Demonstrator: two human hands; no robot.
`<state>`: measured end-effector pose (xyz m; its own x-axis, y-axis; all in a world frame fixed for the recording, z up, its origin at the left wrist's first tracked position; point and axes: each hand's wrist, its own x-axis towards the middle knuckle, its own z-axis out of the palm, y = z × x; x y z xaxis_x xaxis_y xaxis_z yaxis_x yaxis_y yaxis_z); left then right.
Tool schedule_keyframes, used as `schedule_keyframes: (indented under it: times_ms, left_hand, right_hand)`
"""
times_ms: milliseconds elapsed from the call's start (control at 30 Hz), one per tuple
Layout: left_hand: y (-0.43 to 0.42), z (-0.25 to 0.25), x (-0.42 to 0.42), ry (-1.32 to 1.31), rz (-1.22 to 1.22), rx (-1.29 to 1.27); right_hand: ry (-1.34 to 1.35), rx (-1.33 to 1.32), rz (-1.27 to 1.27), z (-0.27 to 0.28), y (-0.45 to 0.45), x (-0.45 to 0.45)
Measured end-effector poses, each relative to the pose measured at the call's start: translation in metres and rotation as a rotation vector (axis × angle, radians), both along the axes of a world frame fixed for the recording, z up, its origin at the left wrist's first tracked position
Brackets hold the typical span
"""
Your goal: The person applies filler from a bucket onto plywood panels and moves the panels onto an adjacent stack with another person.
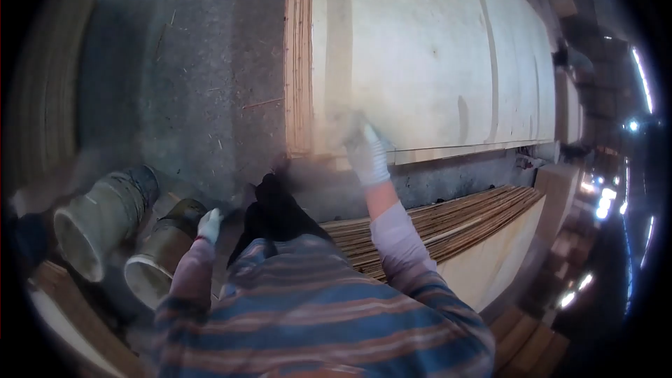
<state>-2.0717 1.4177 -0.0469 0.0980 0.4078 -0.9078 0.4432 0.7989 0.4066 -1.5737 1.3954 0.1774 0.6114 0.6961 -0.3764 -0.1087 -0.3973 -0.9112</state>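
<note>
My right hand (367,157), in a white knit glove, is over the near edge of a pale plywood sheet (420,49) on top of a stack. Its fingers are closed and smeared by motion. A dark, blurred shape shows at the fingertips, too unclear to name. My left hand (209,225), also gloved in white, hangs low at my side, its fingers curled in with nothing visible in them. Close beside it is a pale bucket (150,276) with a dark, stained end. The sheet carries darker bands and a few small spots.
A second pale bucket (80,238) lies farther left. A stack of thin sheets (448,227) runs along my right side, below the plywood. Grey concrete floor (203,63) with scattered splinters lies left of the stack. Boards (70,308) are at the lower left.
</note>
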Motion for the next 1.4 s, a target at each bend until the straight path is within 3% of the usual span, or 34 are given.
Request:
schedule_keyframes:
  times_ms: [67, 133, 167, 200, 267, 333, 400, 433, 500, 567, 600, 633, 700, 733, 767, 833, 867, 900, 933, 967, 1000, 1067, 1133, 1167, 1200, 1267, 1300, 1333, 1367, 1400]
  left_hand:
    - [-0.008, 0.021, -0.053, 0.206, -0.09, 0.067]
    - [-0.019, 0.013, -0.102, 0.535, -0.356, 0.19]
    - [-0.019, 0.006, -0.11, 0.691, -0.478, 0.259]
    - [-0.012, 0.009, -0.102, 0.543, -0.441, 0.34]
    - [0.003, 0.033, -0.063, 0.244, -0.375, 0.459]
    - [0.044, 0.07, 0.01, 0.128, -0.314, 0.173]
    - [0.083, 0.09, 0.091, -0.05, -0.209, -0.072]
    - [0.094, 0.097, 0.124, -0.151, -0.157, -0.195]
    - [0.093, 0.103, 0.178, -0.307, -0.158, -0.446]
    - [0.081, 0.095, 0.235, -0.446, -0.241, -0.736]
    - [0.061, 0.097, 0.255, -0.5, -0.295, -0.935]
    - [0.042, 0.115, 0.275, -0.506, -0.43, -1.062]
    - [-0.009, 0.156, 0.317, -0.49, -0.725, -1.18]
    - [-0.035, 0.172, 0.33, -0.476, -0.868, -1.158]
    - [-0.061, 0.196, 0.338, -0.418, -0.65, -1.358]
    - [-0.11, 0.211, 0.349, -0.55, -0.681, -1.376]
    - [-0.135, 0.216, 0.35, -0.633, -0.655, -1.381]
    - [-0.172, 0.279, 0.345, -0.745, -0.936, -0.995]
    - [-0.208, 0.338, 0.348, -0.873, -1.151, -1.198]
    - [-0.234, 0.393, 0.337, -0.76, -1.42, -1.145]
    - [-0.256, 0.384, 0.328, -0.974, -1.584, -1.155]
    - [-0.307, 0.331, 0.319, -1.574, -1.982, -0.788]
    - [-0.362, 0.292, 0.333, -1.935, -2.235, -0.224]
    - [-0.394, 0.272, 0.342, -2.101, -2.303, 0.1]
    - [-0.419, 0.247, 0.356, -2.065, -2.39, 0.239]
    - [-0.458, 0.201, 0.392, -1.999, -2.529, 0.386]
    - [-0.476, 0.215, 0.41, -1.894, -2.702, 0.462]
    - [-0.495, 0.226, 0.429, -1.774, -2.864, 0.547]
    - [-0.508, 0.206, 0.452, -1.998, -2.734, 0.735]
    - [-0.521, 0.185, 0.474, -2.227, -2.566, 0.911]
  right_hand:
    - [0.023, 0.034, -0.145, -0.042, 0.017, 0.029]
    - [-1.278, -0.647, 0.526, -0.069, 0.049, 0.083]
    - [-1.03, -0.334, 0.464, -0.057, 0.08, 0.091]
    - [-0.771, -0.039, 0.395, -0.04, 0.105, 0.093]
    - [-0.356, -0.343, 0.646, -0.05, 0.114, 0.089]
    - [0.033, -0.266, 0.597, -0.074, 0.077, 0.077]
    - [-0.11, -0.107, 0.519, -0.053, 0.021, 0.037]
    - [-0.406, -0.179, 0.569, -0.011, 0.0, 0.008]
    - [-0.631, -0.17, 0.5, -0.012, -0.047, -0.028]
    - [-0.446, -0.173, 0.43, -0.016, -0.084, -0.068]
    - [-0.445, -0.203, 0.351, -0.018, -0.103, -0.094]
    - [0.169, -0.152, -0.073, 0.016, -0.111, -0.121]
    - [0.398, 0.073, -0.575, 0.001, -0.154, -0.17]
    - [0.059, 0.056, -0.686, 0.049, -0.168, -0.189]
    - [-0.044, 0.132, -0.843, 0.03, -0.191, -0.208]
    - [-0.221, 0.193, -1.243, 0.023, -0.217, -0.24]
    - [-0.293, 0.177, -1.482, 0.054, -0.232, -0.252]
    - [-0.351, 0.156, -1.701, 0.076, -0.251, -0.265]
    - [-0.314, 0.144, -1.844, 0.085, -0.273, -0.27]
    - [-0.269, 0.143, -1.981, 0.086, -0.289, -0.281]
    - [-0.243, 0.397, -2.053, 0.075, -0.311, -0.294]
    - [-0.209, 0.934, -2.175, 0.051, -0.354, -0.321]
    - [-0.248, 1.201, -2.439, 0.072, -0.382, -0.335]
    - [-0.364, 1.185, -2.49, 0.03, -0.405, -0.349]
    - [-0.473, 1.157, -2.538, 0.005, -0.425, -0.353]
    - [-0.598, 1.238, -2.545, 0.024, -0.456, -0.338]
    - [-0.669, 1.259, -2.535, 0.032, -0.48, -0.333]
    - [-0.638, 1.179, -2.57, 0.023, -0.503, -0.331]
    - [-0.595, 1.108, -2.609, 0.005, -0.519, -0.329]
    - [-0.205, -0.056, -2.574, -0.026, -0.547, -0.344]
